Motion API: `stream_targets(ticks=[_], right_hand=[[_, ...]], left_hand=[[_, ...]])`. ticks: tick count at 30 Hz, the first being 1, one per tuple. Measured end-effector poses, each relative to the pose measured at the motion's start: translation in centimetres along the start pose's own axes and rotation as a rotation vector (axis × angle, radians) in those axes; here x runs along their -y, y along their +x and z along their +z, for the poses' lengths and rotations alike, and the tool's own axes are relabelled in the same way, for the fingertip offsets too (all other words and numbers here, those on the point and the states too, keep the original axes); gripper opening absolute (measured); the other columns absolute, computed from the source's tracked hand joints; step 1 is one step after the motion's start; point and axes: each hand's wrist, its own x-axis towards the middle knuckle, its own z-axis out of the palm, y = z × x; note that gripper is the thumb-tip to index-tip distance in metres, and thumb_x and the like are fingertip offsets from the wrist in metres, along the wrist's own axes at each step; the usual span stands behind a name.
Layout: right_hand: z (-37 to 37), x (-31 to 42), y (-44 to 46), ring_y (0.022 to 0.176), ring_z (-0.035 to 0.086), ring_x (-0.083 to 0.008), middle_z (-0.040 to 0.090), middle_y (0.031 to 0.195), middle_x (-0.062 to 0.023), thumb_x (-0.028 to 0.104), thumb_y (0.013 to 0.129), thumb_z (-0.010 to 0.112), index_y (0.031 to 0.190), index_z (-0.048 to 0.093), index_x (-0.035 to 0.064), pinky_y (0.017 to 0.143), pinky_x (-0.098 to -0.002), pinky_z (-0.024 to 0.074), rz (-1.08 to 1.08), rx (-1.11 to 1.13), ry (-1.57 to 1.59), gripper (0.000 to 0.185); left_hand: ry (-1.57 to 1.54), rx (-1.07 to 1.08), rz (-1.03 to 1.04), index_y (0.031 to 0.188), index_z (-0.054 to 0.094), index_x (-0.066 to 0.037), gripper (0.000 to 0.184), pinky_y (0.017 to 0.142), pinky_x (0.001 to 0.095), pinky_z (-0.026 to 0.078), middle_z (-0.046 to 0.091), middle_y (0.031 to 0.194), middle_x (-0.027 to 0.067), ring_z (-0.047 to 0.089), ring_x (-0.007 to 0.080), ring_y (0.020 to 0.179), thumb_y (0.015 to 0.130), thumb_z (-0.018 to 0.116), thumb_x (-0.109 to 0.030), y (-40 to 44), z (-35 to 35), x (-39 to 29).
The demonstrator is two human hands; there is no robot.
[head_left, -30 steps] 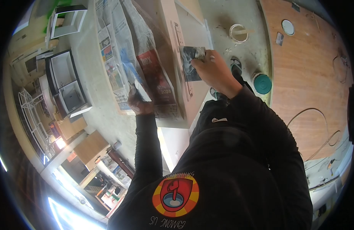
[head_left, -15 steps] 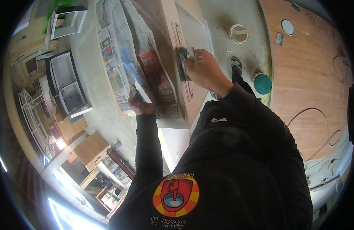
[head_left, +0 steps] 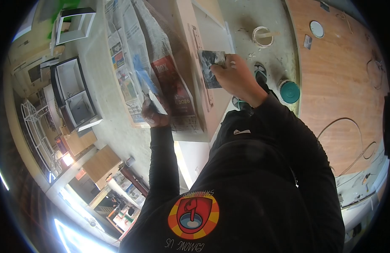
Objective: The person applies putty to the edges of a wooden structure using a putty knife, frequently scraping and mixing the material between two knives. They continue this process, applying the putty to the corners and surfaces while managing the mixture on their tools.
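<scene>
My right hand [head_left: 237,78] pinches a thin dark rectangular plate [head_left: 211,69] streaked with white, probably a putty spreader. The plate's left edge is close to a cream-coloured panel edge [head_left: 185,21]; whether they touch I cannot tell. Brown-outlined marks run along that edge above and below the plate. My left hand [head_left: 155,114] is closed around a flat piece [head_left: 157,102] with a white face, its kind unclear, over newspaper [head_left: 171,80]. White residue is on my fingers. A blue strip [head_left: 141,67] lies on the newspaper beyond the left hand.
On the floor at right stand an open tub [head_left: 263,37] with a stick across it and a bucket with a green lid [head_left: 289,92]. A large wooden board [head_left: 338,97] carries a round white lid [head_left: 317,29] and a cable. Dark-framed cabinets [head_left: 74,92] stand at left.
My right hand has shifted slightly right with the plate, away from the panel edge, showing more of its face. My left hand stays nearly in place.
</scene>
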Motion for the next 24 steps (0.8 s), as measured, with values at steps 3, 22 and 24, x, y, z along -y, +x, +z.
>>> stream_targets(ticks=[3,22,24], right_hand=[[0.3,0.4,0.2,0.067,0.062,-0.0381,0.063,0.074,-0.0271,0.011,0.083,0.053,0.085,0.062,-0.0101,0.065,-0.0455,0.0479,0.003,0.006,-0.041,0.023],[-0.6,-1.4,-2.8,0.066,0.063,-0.0325,0.064,0.076,-0.0242,0.014,0.089,0.057,0.095,0.063,-0.0084,0.065,-0.0426,0.0489,0.025,0.032,0.046,0.024],[-0.3,-2.1,-3.4,0.068,0.063,-0.0322,0.065,0.076,-0.0241,0.013,0.088,0.056,0.097,0.063,-0.009,0.065,-0.042,0.0489,0.076,0.044,-0.01,0.024]], left_hand=[[-0.026,-0.058,0.012,0.094,0.063,-0.007,0.02,0.045,0.0287,0.05,0.064,0.073,0.0062,0.062,0.0187,0.056,0.086,0.067,-0.025,0.1,0.0,0.1],[-0.053,-0.078,0.009,0.101,0.065,-0.005,0.023,0.052,0.0279,0.055,0.069,0.079,0.008,0.065,0.0186,0.06,0.088,0.066,-0.024,0.0,-0.8,0.0],[-0.126,0.016,-0.073,0.098,0.065,-0.003,0.025,0.048,0.0301,0.052,0.068,0.077,0.009,0.064,0.0196,0.056,0.09,0.064,-0.027,0.2,-0.5,-0.1]])
